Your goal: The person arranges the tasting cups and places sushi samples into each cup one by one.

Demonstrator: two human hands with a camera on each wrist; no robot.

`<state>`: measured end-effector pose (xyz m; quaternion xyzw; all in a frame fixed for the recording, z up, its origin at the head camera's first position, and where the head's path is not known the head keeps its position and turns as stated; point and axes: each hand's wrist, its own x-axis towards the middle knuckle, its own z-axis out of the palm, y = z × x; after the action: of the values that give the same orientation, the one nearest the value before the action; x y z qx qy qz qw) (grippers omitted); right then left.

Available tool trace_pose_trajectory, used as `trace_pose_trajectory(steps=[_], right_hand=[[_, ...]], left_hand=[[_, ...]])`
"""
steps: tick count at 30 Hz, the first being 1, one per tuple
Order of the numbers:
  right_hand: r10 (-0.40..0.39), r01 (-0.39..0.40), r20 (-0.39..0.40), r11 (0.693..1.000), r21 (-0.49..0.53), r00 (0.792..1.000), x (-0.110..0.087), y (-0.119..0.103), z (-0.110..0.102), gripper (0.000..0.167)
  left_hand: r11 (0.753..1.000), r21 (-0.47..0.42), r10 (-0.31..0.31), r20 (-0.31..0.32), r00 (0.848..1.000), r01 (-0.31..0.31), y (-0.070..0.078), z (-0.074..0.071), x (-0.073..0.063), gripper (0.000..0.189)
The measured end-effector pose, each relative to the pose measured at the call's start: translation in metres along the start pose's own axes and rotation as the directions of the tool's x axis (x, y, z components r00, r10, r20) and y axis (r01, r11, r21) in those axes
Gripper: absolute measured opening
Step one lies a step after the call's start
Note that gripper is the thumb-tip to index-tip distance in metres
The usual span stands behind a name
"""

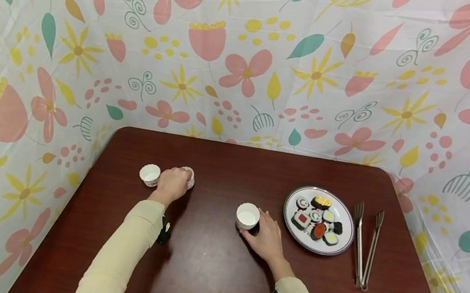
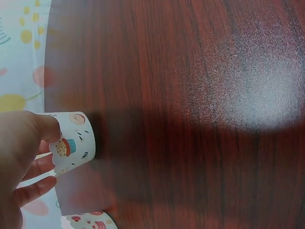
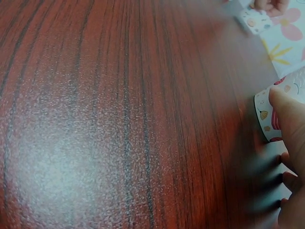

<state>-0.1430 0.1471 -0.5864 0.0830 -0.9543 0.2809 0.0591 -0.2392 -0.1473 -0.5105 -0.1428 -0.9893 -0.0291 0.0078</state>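
Note:
My left hand [image 1: 172, 185] pinches a small white paper baking cup [image 2: 72, 143] by its scalloped rim, thumb on the near side. Printed cupcakes decorate its wall, and in the head view the hand covers much of it. A second paper cup [image 1: 149, 174] stands just left of that hand. Toward the middle of the table, my right hand [image 1: 266, 237] holds a third cup [image 1: 247, 216], its opening facing up. The right wrist view shows the thumb against this cup's printed side [image 3: 265, 112].
A round white plate [image 1: 291, 231] with several sushi pieces sits right of my right hand. Metal tongs [image 1: 367, 272] lie spread beside the plate. The dark wooden table [image 1: 204, 276] meets a flowered cloth [image 1: 242, 101] at its back and sides.

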Motion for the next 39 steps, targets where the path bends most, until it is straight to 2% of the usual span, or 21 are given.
trace_pose_trajectory(steps=[5,12,22,26,31,35,39], right_hand=[[0.007,-0.007,0.002,1.0,-0.003,1.0,0.0,0.0,0.0,0.08],[0.018,-0.018,0.011,1.0,-0.008,1.0,-0.001,0.0,0.0,0.081],[0.004,-0.004,0.001,1.0,-0.019,1.0,0.0,0.003,0.003,0.081],[0.0,0.0,-0.001,1.0,-0.016,1.0,0.001,0.003,0.002,0.081],[0.002,-0.002,0.003,1.0,-0.017,1.0,0.0,0.002,0.001,0.081],[0.006,-0.006,0.006,1.0,-0.014,1.0,0.0,0.002,0.0,0.081],[0.011,-0.011,0.009,1.0,-0.016,1.0,0.0,0.001,0.0,0.081]], left_hand=[[1.0,0.009,-0.028,0.012,1.0,0.028,0.0,0.003,-0.001,0.007],[0.998,0.042,-0.043,0.044,0.998,0.041,0.0,0.003,-0.003,0.017],[0.998,0.028,-0.067,0.091,0.994,0.065,0.001,-0.001,-0.001,0.008],[0.998,0.031,-0.054,0.062,0.997,0.052,0.001,-0.001,-0.001,0.01],[0.998,0.056,-0.016,0.006,1.0,0.016,0.002,-0.006,-0.001,0.021],[0.998,0.06,0.002,0.0,1.0,-0.002,0.006,-0.014,0.0,0.028],[0.999,0.025,0.033,-0.009,0.999,-0.033,0.016,-0.022,0.0,0.033]])
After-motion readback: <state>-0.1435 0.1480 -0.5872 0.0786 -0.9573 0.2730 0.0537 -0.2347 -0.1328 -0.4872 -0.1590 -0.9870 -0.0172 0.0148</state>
